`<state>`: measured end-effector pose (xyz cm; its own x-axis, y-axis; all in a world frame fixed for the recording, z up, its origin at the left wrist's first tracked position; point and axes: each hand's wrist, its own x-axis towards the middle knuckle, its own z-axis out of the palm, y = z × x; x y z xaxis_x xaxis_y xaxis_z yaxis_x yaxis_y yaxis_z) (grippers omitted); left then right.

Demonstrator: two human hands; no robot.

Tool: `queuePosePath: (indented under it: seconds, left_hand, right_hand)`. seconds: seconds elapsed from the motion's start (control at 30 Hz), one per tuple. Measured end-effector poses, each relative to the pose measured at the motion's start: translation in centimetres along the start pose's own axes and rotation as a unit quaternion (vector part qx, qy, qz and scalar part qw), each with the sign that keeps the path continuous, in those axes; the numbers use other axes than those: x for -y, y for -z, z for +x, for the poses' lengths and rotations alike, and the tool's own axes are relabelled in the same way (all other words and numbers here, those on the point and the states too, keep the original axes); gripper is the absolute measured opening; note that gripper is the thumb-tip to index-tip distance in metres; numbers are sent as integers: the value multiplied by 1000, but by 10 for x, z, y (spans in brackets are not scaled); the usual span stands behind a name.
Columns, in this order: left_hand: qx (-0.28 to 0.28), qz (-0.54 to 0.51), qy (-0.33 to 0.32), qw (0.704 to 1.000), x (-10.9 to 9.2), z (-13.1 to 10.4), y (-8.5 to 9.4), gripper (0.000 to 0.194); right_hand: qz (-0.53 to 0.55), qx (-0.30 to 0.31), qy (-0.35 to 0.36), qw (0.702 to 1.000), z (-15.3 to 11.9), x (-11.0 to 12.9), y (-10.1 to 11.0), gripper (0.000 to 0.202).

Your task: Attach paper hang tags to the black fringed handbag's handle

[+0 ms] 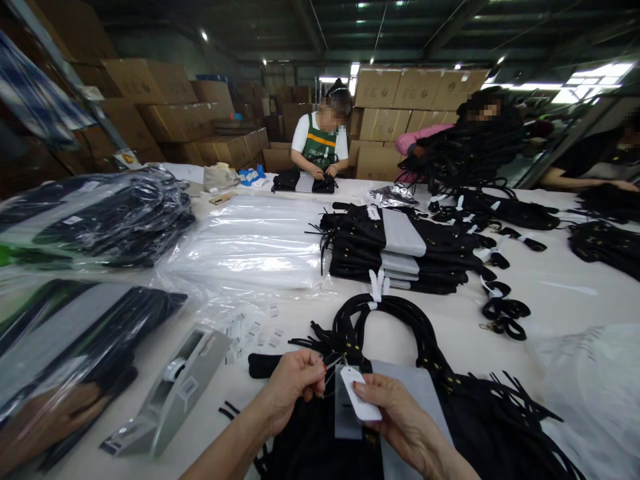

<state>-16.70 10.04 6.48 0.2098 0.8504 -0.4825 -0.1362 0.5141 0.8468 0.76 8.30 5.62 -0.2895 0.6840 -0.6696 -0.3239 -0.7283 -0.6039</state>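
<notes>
A black bag (320,443) with fringe, gold studs and looped handles (410,310) lies on the table in front of me. Above it, my left hand (295,380) is closed, thumb and fingers pinching a thin white string. My right hand (400,413) holds a white tag (357,393) between thumb and fingers. The string runs between the tag and my left fingertips. Behind the tag is a small clear pouch (345,427). A pale wrap (420,387) crosses the bag, and white ties (379,287) stand up from the handles.
Left of my hands sits a grey tape dispenser (170,393) beside barcode stickers (250,337). A co-worker's hand (55,413) rests on a bagged item at far left. Farther back are clear plastic bags (255,240), stacked black bags (355,257), black straps (505,310) and people working.
</notes>
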Motion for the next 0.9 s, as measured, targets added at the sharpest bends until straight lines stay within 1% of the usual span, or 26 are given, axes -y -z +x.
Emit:
queuePosePath:
  seconds: [0.07,0.17,0.3,0.37,0.43,0.53,0.63,0.73,0.77,0.83,0.9]
  left_hand:
    - [0,7,25,1000,2,-8,-1,24]
    - [18,-12,52,998,2,-15,-2,23]
    - [70,-25,73,995,5,-24,-4,23]
    - [92,-27,76,992,8,-29,-7,24]
    - [102,-29,83,991,10,-35,-10,28]
    - [89,-27,89,992,12,-44,-17,38]
    - [52,-37,83,995,15,-49,-23,44]
    - [12,-26,82,996,19,-50,-24,57]
    - [6,-12,82,997,20,-49,-23,59]
    - [7,12,74,997,20,-46,-21,58]
    - [-8,27,54,998,17,-44,-21,56]
  right_hand:
    - [-8,-5,-15,1000,-2,-5,-3,30]
    - [-13,0,-17,1000,-3,-7,-7,31]
    - [2,30,-13,999,0,-9,-13,32]
    - [19,24,-1,1000,4,-13,-16,32]
    - [32,-1,17,999,9,-19,-18,32]
    - [33,-42,40,998,15,-27,-21,33]
    - [5,-55,55,997,12,-29,-24,33]
    - [-76,-50,67,994,5,-27,-24,40]
    - [-105,-42,72,991,3,-27,-24,42]
    - [-150,-21,79,985,0,-28,-24,44]
    - [-185,-17,86,979,-1,-29,-23,42]
